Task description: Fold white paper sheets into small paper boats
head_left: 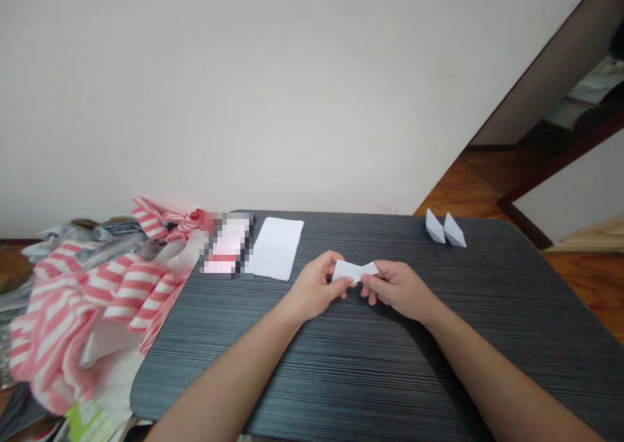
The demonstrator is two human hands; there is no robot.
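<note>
Both hands meet over the middle of the dark striped table (pixel 370 364). My left hand (pixel 316 289) is closed on the left end of a small folded white paper (pixel 354 271). My right hand (pixel 396 287) pinches the right end of the same paper. The paper narrows in the middle like a bow and is held just above the tabletop. Two finished folded white paper pieces (pixel 444 229) stand at the table's far right.
A flat white sheet (pixel 277 247) lies at the far left of the table beside a blurred pink-and-white object (pixel 225 245). Red-and-white striped plastic bags (pixel 97 299) pile up left of the table. A white wall stands behind, and wooden floor lies to the right.
</note>
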